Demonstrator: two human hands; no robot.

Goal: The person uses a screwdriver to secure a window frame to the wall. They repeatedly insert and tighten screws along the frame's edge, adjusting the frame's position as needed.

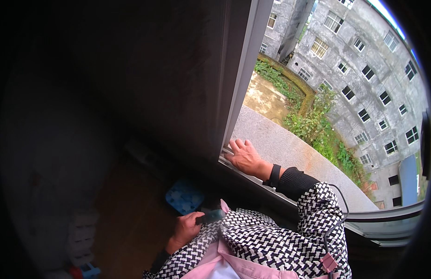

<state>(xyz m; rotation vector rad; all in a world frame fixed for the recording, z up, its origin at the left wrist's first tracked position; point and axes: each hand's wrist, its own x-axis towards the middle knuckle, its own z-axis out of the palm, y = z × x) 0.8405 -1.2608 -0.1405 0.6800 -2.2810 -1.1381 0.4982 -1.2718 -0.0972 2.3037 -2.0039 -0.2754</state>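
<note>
My right hand (pixel 247 158), with a black band at its wrist, reaches to the lower corner of the window frame (pixel 242 76). Its fingers are spread and bent over the bottom track, touching the frame; nothing graspable shows in them. Lower down and to the left, my left hand (pixel 186 229) is closed around a dark, greenish, rounded object (pixel 210 216), perhaps a bottle or a handle. Shade and the patterned sleeve partly hide it, so its kind is unclear.
Beyond the opening lies a grey outer ledge (pixel 280 142), with plants and a concrete building (pixel 369 69) past it. A blue plastic item (pixel 184 196) rests in the shade below. Stacked pale items (pixel 82 235) and a red and blue object (pixel 85 270) stand at lower left.
</note>
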